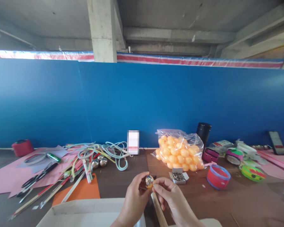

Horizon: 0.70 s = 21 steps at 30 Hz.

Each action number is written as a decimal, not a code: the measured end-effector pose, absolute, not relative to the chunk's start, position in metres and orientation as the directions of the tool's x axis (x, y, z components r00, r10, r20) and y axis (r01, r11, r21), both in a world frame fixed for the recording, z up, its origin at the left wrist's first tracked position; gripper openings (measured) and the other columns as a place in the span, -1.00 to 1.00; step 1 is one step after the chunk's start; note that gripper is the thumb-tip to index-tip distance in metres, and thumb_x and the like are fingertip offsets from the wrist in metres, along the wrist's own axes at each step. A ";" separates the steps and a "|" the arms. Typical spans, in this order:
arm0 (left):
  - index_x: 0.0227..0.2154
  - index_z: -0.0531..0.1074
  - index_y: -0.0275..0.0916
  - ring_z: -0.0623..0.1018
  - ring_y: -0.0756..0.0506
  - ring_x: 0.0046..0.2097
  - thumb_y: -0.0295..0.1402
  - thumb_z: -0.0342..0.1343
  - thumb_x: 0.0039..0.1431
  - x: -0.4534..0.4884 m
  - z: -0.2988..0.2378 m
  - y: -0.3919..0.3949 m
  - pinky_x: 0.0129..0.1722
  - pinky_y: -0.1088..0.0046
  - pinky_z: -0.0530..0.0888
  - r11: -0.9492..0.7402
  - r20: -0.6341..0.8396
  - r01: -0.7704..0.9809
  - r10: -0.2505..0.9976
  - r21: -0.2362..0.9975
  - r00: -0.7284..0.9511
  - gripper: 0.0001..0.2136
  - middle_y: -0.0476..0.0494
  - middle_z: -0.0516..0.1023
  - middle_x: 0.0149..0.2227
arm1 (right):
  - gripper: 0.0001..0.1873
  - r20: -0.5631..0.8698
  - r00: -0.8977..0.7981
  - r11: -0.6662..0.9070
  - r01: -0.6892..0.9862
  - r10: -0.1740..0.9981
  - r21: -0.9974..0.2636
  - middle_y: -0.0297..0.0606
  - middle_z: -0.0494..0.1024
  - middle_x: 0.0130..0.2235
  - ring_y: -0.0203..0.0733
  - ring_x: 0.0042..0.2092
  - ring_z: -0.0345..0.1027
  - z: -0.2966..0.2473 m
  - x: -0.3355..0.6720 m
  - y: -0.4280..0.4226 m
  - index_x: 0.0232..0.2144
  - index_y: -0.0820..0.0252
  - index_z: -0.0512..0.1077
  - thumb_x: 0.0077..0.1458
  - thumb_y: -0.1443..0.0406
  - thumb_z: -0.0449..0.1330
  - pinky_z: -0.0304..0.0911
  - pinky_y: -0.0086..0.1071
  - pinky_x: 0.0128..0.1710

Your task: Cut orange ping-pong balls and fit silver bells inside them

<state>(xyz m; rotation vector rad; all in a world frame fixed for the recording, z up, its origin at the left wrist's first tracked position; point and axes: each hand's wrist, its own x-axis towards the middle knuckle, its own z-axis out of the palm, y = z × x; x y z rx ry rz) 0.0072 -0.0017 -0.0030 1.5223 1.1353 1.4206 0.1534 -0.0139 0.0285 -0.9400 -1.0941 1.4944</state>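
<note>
Near the lower middle, my left hand (136, 195) has its fingers curled round a shiny silver ball (149, 180). A bit of orange material shows at the ball's underside. Close against it, my right hand (168, 192) has its thumb and forefinger pinched together at the ball's right edge; whatever lies between those fingertips is too small to make out. A pale wooden strip (159, 209) runs below and between the hands, and I cannot tell whether either one touches it. Just beyond the right hand sits a small open white box (179, 177) of little metal pieces.
A clear bag of orange balls (177, 154) stands behind the small box. To the left lie coiled tubes (118, 154), more silver balls (103, 162), scissors (34, 179) and an orange sheet (92, 189). A white tray (85, 212) is in front; a red-and-blue ring (218, 181) is right.
</note>
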 end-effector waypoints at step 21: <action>-0.04 0.38 -0.12 0.50 -0.09 -0.10 -0.46 0.13 0.01 0.004 0.007 -0.006 -0.08 0.39 0.44 -0.393 0.389 0.253 0.919 0.884 0.068 -0.61 -0.14 0.49 -0.09 | -0.73 -0.071 -0.194 -0.135 -0.339 0.978 -0.931 -0.47 0.33 -0.59 -0.51 -0.63 -0.01 0.028 0.158 -0.013 -0.50 0.23 0.41 -0.13 0.18 0.36 -0.03 -0.63 -0.71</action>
